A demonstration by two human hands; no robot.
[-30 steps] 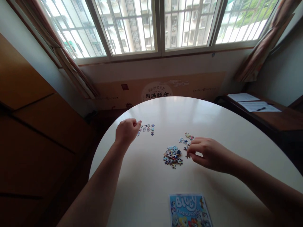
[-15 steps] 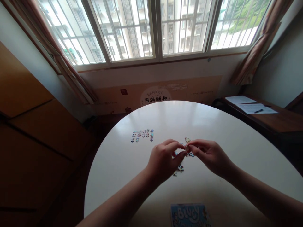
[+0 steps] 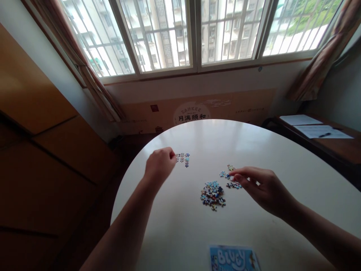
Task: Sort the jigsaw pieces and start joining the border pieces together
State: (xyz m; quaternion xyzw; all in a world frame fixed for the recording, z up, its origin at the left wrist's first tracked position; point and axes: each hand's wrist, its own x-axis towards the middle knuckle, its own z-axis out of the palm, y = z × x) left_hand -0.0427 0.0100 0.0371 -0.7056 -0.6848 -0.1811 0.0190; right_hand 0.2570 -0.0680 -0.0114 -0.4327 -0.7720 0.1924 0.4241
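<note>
On the white round table, my left hand [image 3: 160, 164] is closed over the rows of puzzle pieces [image 3: 187, 159] at the left and covers part of them. What its fingers hold, if anything, is hidden. My right hand [image 3: 258, 184] has its thumb and fingers pinched together at the small group of pieces [image 3: 233, 184] right of centre. Anything between those fingertips is too small to make out. A heap of loose puzzle pieces [image 3: 213, 192] lies between the two hands, nearer the front.
A blue Bluey box [image 3: 232, 259] lies at the near edge of the white table [image 3: 175, 233]. Papers [image 3: 321, 131] and a pen rest on a brown side table at the right. Beyond the table are a cardboard panel [image 3: 220, 109] and barred windows.
My left hand has moved away from my right hand, leftward to the rows of pieces, and the heap is uncovered. My right hand stays near the small group. The view has shifted slightly.
</note>
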